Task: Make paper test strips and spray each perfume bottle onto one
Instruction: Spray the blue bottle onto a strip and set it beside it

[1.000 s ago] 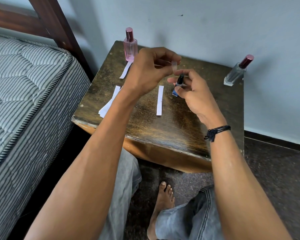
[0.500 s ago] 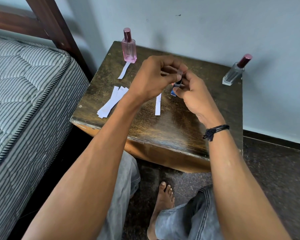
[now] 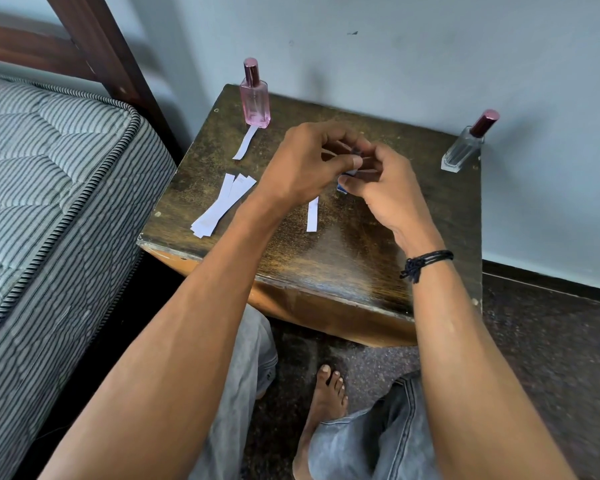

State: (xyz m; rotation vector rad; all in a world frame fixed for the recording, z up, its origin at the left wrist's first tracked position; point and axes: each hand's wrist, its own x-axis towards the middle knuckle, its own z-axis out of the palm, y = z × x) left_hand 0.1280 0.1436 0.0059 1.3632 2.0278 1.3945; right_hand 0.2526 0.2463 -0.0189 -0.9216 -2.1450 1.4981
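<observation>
Bedroom: mattress (image 3: pixel 49 161), wooden bedframe (image 3: pixel 94 39), bedside table (image 3: pixel 343 265).

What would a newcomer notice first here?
Both hands meet over the middle of the dark wooden table: the left hand and right hand pinch a small blue bottle, mostly hidden by fingers. A pink perfume bottle stands at the far left corner and a clear bottle with a dark red cap at the far right. White paper strips lie on the left side.

One head-worn view looks forward and down, close over the left hand (image 3: pixel 305 162), right hand (image 3: pixel 387 190) and table (image 3: pixel 357 268).
</observation>
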